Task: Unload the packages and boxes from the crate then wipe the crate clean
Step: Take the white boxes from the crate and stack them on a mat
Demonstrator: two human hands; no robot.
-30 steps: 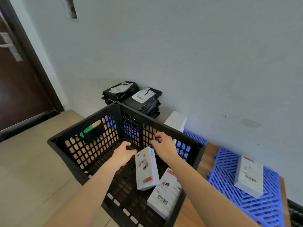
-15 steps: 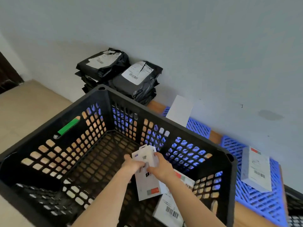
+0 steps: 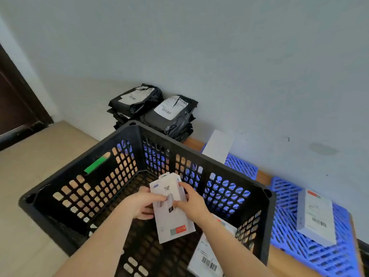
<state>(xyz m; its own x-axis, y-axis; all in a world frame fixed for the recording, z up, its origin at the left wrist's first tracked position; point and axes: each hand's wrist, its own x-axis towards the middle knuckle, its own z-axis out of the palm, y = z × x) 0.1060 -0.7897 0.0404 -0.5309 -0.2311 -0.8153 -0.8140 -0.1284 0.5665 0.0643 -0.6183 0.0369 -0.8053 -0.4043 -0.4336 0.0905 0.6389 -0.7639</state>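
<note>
Both forearms extended forward — left hand [image 3: 139,202] and right hand [image 3: 192,202] clamped, thumbs on top.

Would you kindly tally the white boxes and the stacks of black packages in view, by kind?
White boxes: 4, one held, one in the crate, two outside.
Black package stacks: 2.
Total: 6.

Black lattice crate [image 3: 111,194] on the floor [image 3: 30,166]. Inside, white box [image 3: 172,208] gripped from both sides by left hand [image 3: 139,203] and right hand [image 3: 192,202]; second white box [image 3: 207,256] flat at the crate's near right corner. Behind the far corner, black packages [image 3: 153,110] stacked against the wall. Beside the right edge, blue pallet [image 3: 311,254] bearing a labelled white box [image 3: 314,216].
</note>
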